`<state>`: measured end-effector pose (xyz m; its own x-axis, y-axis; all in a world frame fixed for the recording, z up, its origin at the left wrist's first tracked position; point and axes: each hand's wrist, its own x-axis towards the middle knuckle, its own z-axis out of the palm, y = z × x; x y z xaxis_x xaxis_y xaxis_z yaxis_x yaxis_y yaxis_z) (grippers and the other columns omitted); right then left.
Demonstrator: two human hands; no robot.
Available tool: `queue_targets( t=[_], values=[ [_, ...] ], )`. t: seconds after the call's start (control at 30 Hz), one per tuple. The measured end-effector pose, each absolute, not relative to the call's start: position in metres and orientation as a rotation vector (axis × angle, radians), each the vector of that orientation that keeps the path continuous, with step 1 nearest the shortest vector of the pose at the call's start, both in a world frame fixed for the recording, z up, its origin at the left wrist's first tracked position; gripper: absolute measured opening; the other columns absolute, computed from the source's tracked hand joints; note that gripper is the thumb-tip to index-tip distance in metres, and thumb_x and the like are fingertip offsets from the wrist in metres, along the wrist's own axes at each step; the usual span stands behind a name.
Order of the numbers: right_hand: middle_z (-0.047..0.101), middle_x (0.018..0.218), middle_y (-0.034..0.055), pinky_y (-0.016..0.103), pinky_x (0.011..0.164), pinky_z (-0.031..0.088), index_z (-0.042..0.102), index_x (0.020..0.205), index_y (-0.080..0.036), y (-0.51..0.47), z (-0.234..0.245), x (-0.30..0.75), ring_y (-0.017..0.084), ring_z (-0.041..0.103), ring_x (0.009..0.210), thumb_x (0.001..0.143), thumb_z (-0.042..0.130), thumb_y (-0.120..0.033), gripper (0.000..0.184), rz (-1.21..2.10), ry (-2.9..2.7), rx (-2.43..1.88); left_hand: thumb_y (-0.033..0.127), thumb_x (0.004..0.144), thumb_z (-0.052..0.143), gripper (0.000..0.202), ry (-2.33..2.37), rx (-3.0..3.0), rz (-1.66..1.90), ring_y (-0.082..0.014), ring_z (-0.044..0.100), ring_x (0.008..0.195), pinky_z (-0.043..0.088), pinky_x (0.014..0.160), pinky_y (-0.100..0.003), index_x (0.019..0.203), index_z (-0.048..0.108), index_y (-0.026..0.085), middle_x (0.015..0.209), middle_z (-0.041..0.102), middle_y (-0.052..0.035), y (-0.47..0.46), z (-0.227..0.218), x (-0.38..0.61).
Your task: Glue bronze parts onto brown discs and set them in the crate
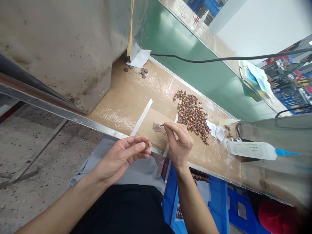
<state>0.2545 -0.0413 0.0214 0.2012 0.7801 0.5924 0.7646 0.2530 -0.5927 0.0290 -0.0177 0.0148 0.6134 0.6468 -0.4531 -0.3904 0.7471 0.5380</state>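
Observation:
My right hand [179,143] is closed in a pinch over the work board, with thumb and forefinger together. A tiny dark tip shows at its fingertips, too small to name. Just left of those fingertips a small clear round dish or cap [158,127] with something brownish in it sits on a cardboard piece [152,125]. My left hand [130,151] is held in front of the board's edge, thumb pressed toward curled fingers; whatever they hold, if anything, is hidden. A pile of small brown and copper-coloured parts [192,113] lies beyond my right hand.
White tape strips [142,117] edge the cardboard. A white squeeze bottle with a blue nozzle [253,150] lies at right. Several brown discs [143,72] rest near a metal housing [60,48]. A black cable [195,60] crosses above; blue crates [218,198] stand below.

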Motion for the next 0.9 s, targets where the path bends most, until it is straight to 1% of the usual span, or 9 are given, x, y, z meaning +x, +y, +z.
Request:
queue_targets(
  t=[0.07,0.13,0.2,0.33,0.47,0.6,0.77,0.9],
  values=[
    [0.087,0.106,0.0032,0.045,0.089,0.067,0.087,0.115,-0.030,-0.045,0.031,0.253,0.024,0.083,0.097,0.108,0.077,-0.015,0.020,-0.039,-1.505,-1.457,0.030,0.091,0.098,0.024,0.653,0.399,0.615,-0.0142,0.080,0.088,0.070,0.086,-0.022,0.109,0.091,0.016,0.107,0.086,-0.0075,-0.016,0.014,0.029],
    [0.087,0.105,0.0026,0.045,0.087,0.068,0.088,0.117,-0.031,-0.050,0.045,0.249,0.025,0.083,0.096,0.104,0.080,-0.010,0.026,-0.089,-1.459,-1.398,0.029,0.091,0.099,0.022,0.615,0.390,0.612,-0.0142,0.081,0.087,0.071,0.085,-0.022,0.107,0.091,0.016,0.106,0.086,-0.0076,-0.015,0.013,0.029],
    [0.087,0.105,0.0019,0.045,0.086,0.067,0.088,0.118,-0.033,-0.057,0.062,0.245,0.024,0.082,0.094,0.102,0.082,-0.007,0.032,-0.070,-1.424,-1.359,0.029,0.090,0.100,0.021,0.579,0.375,0.611,-0.0145,0.082,0.086,0.071,0.083,-0.022,0.103,0.091,0.016,0.105,0.087,-0.0078,-0.014,0.011,0.030],
    [0.088,0.104,0.0015,0.043,0.090,0.068,0.089,0.116,-0.031,-0.070,0.081,0.232,0.023,0.082,0.096,0.103,0.081,-0.007,0.029,0.267,-1.401,-1.345,0.031,0.083,0.105,0.023,0.545,0.310,0.619,-0.0151,0.084,0.080,0.071,0.076,-0.020,0.095,0.091,0.018,0.098,0.089,-0.0082,-0.015,0.009,0.034],
    [0.088,0.109,0.0010,0.039,0.096,0.069,0.089,0.114,-0.032,-0.078,0.075,0.220,0.022,0.083,0.103,0.103,0.083,-0.011,0.024,0.579,-1.258,-1.316,0.033,0.080,0.107,0.024,0.514,0.292,0.636,-0.0137,0.083,0.074,0.069,0.071,-0.017,0.090,0.091,0.017,0.095,0.089,-0.0074,-0.018,0.012,0.037],
    [0.087,0.109,0.0022,0.038,0.093,0.070,0.089,0.113,-0.031,-0.082,0.062,0.208,0.022,0.083,0.103,0.105,0.083,-0.017,0.018,0.760,-1.090,-1.260,0.034,0.079,0.108,0.025,0.505,0.288,0.687,-0.0113,0.081,0.069,0.067,0.068,-0.015,0.087,0.091,0.017,0.088,0.088,-0.0050,-0.021,0.017,0.040],
    [0.085,0.106,0.0029,0.039,0.090,0.071,0.088,0.115,-0.031,-0.082,0.056,0.198,0.023,0.083,0.098,0.106,0.083,-0.020,0.015,0.834,-0.976,-1.220,0.033,0.081,0.107,0.022,0.533,0.269,0.736,-0.0104,0.081,0.068,0.068,0.070,-0.015,0.089,0.092,0.018,0.085,0.087,-0.0026,-0.022,0.018,0.043],
    [0.085,0.107,0.0028,0.038,0.091,0.069,0.089,0.114,-0.032,-0.083,0.057,0.195,0.022,0.082,0.099,0.106,0.084,-0.020,0.015,0.831,-0.964,-1.246,0.032,0.078,0.109,0.024,0.548,0.261,0.744,-0.0106,0.082,0.068,0.067,0.069,-0.014,0.088,0.092,0.018,0.085,0.088,-0.0026,-0.022,0.019,0.043]
  ],
)
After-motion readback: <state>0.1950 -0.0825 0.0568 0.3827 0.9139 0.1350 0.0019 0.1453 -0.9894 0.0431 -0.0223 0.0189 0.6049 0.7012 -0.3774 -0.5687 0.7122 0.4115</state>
